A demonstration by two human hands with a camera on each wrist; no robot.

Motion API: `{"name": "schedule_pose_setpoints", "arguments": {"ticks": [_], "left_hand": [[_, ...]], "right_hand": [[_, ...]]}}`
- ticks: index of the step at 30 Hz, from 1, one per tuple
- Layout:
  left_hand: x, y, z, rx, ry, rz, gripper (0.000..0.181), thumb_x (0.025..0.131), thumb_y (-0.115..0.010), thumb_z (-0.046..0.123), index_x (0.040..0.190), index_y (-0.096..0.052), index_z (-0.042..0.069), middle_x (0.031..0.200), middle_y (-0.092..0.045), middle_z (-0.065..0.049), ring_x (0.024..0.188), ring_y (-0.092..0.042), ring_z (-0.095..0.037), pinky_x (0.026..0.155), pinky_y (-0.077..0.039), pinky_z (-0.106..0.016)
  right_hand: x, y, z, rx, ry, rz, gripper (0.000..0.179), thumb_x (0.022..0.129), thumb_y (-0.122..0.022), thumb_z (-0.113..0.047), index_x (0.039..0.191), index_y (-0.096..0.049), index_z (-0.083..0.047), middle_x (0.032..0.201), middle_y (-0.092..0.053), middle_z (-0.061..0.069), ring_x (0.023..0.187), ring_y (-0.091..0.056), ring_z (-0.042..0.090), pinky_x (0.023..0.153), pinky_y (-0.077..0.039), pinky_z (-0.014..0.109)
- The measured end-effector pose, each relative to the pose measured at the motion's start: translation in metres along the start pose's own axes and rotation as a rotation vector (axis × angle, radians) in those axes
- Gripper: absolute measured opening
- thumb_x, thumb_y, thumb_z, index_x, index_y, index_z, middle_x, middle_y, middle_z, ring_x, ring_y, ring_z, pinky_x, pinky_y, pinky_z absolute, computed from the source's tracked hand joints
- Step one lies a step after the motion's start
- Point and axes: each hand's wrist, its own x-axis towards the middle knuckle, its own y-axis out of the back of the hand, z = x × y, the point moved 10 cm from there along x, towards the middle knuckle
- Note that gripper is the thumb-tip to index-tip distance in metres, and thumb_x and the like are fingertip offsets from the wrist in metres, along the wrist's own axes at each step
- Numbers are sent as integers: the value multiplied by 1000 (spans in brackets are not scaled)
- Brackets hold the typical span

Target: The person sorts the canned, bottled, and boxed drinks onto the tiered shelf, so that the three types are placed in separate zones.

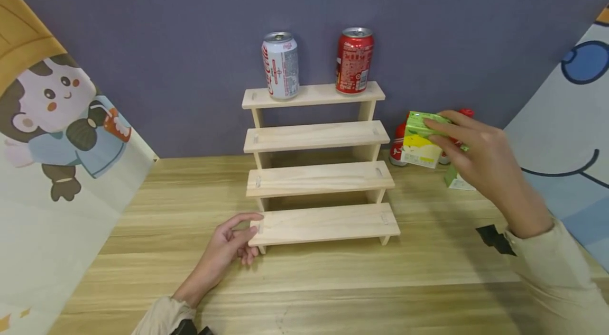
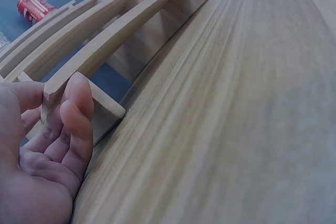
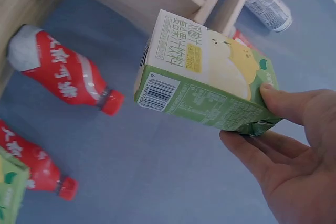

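My right hand (image 1: 476, 152) pinches a green and yellow juice carton (image 3: 210, 74) by its top end, right of the wooden step shelf (image 1: 323, 223). In the right wrist view the carton's barcode side and printed front show. My left hand (image 1: 232, 242) grips the left end of the shelf's lowest board, thumb above and fingers curled below in the left wrist view (image 2: 58, 135). On the top board stand a white Coca-Cola can (image 1: 280, 66) at the left and a red cola can (image 1: 354, 61) at the right.
Two red-labelled bottles (image 3: 65, 72) stand beside the shelf at the right, partly hidden behind the held carton in the head view. Another green carton (image 1: 459, 180) is on the wooden table (image 1: 304, 292) near them. A dark wall (image 1: 190, 34) rises behind the shelf.
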Motion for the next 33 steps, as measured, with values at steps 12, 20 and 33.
{"name": "schedule_pose_setpoints", "arguments": {"ticks": [12,20,33], "left_hand": [[2,-1,0,-8,-3,-6,39,103,-56,16,138,-50,-1,68,-70,-8,52,-61,-14,45,-50,-24],[1,2,1,5,-8,7,39,103,-57,16,137,-50,-1,68,-70,-9,52,-61,-15,45,-51,-25],[0,0,1,-2,-9,-1,39,102,-57,15,138,-50,-1,68,-70,-10,53,-62,-16,46,-51,-26]], "right_hand": [[36,6,-33,38,49,26,40,75,-82,8,114,-74,-1,115,-69,21,65,-59,21,54,-34,13],[60,9,-55,99,124,97,37,77,-80,8,113,-75,-1,116,-69,19,59,-54,15,49,-25,16],[91,-28,-79,248,195,103,29,85,-77,0,113,-74,-1,119,-68,20,90,-69,26,53,-31,18]]}}
